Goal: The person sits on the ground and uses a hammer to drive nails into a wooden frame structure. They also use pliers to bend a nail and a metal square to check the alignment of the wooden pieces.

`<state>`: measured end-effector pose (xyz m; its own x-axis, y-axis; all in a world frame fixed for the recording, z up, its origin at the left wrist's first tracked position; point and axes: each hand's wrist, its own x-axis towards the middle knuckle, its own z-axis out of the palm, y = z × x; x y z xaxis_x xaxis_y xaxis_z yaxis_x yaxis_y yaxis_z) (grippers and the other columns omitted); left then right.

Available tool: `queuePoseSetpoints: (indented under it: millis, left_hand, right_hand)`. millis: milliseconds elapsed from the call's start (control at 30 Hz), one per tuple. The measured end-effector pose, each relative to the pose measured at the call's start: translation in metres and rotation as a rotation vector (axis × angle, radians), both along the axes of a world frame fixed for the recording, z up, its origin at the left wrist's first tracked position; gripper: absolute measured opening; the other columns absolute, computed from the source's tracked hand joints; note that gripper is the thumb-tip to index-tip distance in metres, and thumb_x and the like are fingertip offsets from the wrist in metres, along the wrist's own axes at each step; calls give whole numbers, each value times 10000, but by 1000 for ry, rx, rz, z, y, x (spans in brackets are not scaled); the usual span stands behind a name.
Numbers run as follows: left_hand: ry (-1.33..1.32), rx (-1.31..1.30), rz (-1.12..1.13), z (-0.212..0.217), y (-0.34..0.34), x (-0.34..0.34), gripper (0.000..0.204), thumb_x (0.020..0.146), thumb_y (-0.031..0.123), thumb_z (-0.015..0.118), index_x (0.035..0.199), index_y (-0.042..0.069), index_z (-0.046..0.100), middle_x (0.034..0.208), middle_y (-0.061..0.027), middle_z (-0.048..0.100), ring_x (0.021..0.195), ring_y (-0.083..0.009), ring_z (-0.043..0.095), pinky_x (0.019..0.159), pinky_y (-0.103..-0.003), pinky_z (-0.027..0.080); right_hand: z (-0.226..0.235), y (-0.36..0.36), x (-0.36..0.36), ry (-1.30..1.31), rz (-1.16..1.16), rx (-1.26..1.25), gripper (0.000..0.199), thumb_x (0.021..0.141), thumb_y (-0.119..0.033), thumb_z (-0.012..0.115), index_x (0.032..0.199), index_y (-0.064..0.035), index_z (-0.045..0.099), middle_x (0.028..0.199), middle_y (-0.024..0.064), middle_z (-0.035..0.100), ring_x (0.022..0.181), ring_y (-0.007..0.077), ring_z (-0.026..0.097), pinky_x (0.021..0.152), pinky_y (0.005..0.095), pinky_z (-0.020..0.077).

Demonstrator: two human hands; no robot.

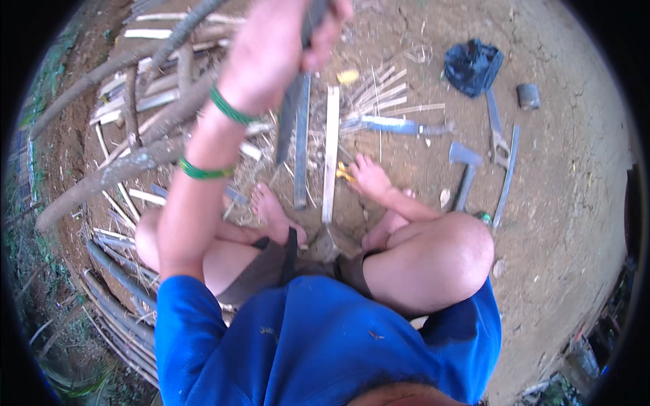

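Close to the camera at top centre, grips a machete [287, 125] in the left hand [274, 47], fingers wrapped around its handle [313, 26]. Has the right hand [370, 177] mid-frame, nearer to and just right of a pale wooden slat [330, 149] running up the frame; cannot tell whether pinching the yellow object [343, 173] there. Shows a dark slat [301, 155] between machete and pale slat, hatchet [467, 176] and handsaw [495, 118] right, branches [145, 159] upper left.
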<state>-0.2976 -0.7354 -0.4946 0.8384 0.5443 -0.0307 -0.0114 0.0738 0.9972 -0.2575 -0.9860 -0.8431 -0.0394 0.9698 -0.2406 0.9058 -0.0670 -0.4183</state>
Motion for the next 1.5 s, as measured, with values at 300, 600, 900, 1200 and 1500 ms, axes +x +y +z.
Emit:
queuePoseSetpoints:
  millis: [300,600,900,1200,1500]
  left_hand:
    - [86,-9,68,-8,-2,-72,618,1049,563,332,978,28,633,612,37,433,494,-44,404,453,-214,330]
    - [-105,590,324,14,-4,-104,414,1022,419,536,1009,11,606,632,-13,495,600,-103,440,543,-295,382]
    - [-207,432,290,2,-2,-120,433,1033,456,487,961,40,585,603,-23,460,576,-102,430,526,-301,359]
    - [-149,598,270,-3,-1,-135,463,1019,474,508,979,20,591,569,-73,467,543,-140,456,526,-329,394]
    - [-131,599,232,-3,-5,-133,490,1017,495,498,973,15,585,565,-82,471,542,-151,468,533,-341,411]
  right_hand:
    - [45,3,65,-16,-33,-382,295,814,-262,721,919,14,732,1127,212,611,1105,354,591,934,449,501]
    - [337,42,125,1030,-398,179,246,924,-132,667,1135,-14,709,1231,61,684,1079,121,611,961,307,461]
    - [447,72,19,302,-401,441,420,738,50,514,1123,-1,672,865,117,609,652,144,518,604,318,415]
    - [434,76,1,517,-296,398,258,833,13,580,1073,13,676,927,97,652,749,131,549,670,306,439]
    - [430,68,5,587,-307,385,203,961,-183,649,1041,3,656,833,23,634,788,89,554,697,283,457]
